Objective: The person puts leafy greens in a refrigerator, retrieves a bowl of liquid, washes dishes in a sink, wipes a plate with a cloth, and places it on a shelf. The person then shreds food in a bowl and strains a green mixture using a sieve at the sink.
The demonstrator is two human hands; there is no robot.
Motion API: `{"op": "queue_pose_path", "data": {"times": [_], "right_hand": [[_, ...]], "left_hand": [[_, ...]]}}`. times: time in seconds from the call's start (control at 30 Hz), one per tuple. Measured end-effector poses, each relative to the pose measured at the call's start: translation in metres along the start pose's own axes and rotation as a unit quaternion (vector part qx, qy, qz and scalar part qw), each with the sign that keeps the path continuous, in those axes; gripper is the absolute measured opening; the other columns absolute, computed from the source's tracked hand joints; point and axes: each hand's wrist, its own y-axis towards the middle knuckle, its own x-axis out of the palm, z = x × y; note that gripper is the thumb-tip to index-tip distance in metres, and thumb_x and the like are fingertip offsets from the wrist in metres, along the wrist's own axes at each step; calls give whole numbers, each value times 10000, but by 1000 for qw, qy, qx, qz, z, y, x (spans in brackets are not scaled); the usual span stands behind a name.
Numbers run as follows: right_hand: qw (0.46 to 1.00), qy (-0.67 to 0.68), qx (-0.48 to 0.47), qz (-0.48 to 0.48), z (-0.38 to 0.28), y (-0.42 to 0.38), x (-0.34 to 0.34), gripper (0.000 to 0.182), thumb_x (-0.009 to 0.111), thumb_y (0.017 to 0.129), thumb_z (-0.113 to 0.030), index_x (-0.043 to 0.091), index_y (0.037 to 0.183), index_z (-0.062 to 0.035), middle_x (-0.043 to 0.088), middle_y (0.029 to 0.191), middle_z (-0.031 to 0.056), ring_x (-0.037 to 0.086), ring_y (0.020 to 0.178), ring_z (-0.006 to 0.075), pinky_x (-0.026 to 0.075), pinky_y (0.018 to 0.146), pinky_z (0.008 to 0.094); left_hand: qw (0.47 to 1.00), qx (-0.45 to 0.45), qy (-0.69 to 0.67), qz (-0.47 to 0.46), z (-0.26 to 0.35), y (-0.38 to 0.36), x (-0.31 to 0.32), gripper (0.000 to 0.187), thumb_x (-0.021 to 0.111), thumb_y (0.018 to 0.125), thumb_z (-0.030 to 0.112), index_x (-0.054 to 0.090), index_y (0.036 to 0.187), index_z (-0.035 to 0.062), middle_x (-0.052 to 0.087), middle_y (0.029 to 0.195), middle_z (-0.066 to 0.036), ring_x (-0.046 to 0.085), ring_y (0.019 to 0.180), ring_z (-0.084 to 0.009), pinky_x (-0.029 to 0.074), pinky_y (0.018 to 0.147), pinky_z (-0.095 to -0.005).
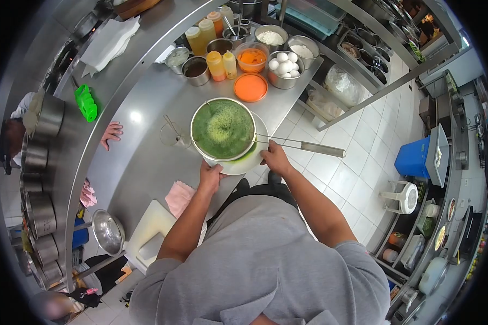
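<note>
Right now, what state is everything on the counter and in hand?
left hand, gripping plate rim
right hand, gripping plate rim, by strainer handle
plate, held, green liquid on it
strainer, full of frothy green mix, over plate
egg pot, uncovered, full
orange tub, uncovered, orange contents
squeeze bottles, upright
pink cloth, rumpled

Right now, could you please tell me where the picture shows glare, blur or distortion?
Head view: a bright glare spot on the metal table; head view: strong bending, the left shelf curving and the corners black; head view: a person's head at the lower left blurred; head view: the left hand, right hand and sieve handle fairly sharp.
</note>
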Motion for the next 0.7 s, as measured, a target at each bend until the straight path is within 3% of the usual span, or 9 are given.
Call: {"op": "queue_pose_path", "data": {"times": [0.13, 0.4, 0.7], "right_hand": [[1000, 19, 0, 1, 13, -17, -19, 434, 553, 936, -72, 566, 1344, 74, 730, 1092, 184, 739, 861, 245, 639, 703, 347], [995, 72, 3, 65, 34, -55, -94, 397, 554, 928, -60, 593, 1303, 64, 730, 1060, 155, 723, 830, 220, 630, 698, 339], [975, 122, -18, 184, 56, -113, -264, 325, 580, 932, -58, 623, 1227, 70, 703, 978, 136, 701, 795, 207, 626, 650, 331]], "left_hand": [[1000, -12, 11, -9, -10, -9, 16, 549, 529, 918, -98, 423, 1443, 19, 620, 1339, -215, 727, 1099, -376, 686, 806, -511], [996, -34, 62, -56, -21, -16, 96, 535, 537, 925, -120, 432, 1438, -12, 618, 1332, -221, 728, 1102, -363, 693, 814, -484], [978, -42, 153, -136, -73, -10, 276, 516, 563, 957, -101, 442, 1449, -6, 609, 1350, -216, 725, 1101, -345, 688, 813, -489]]}}
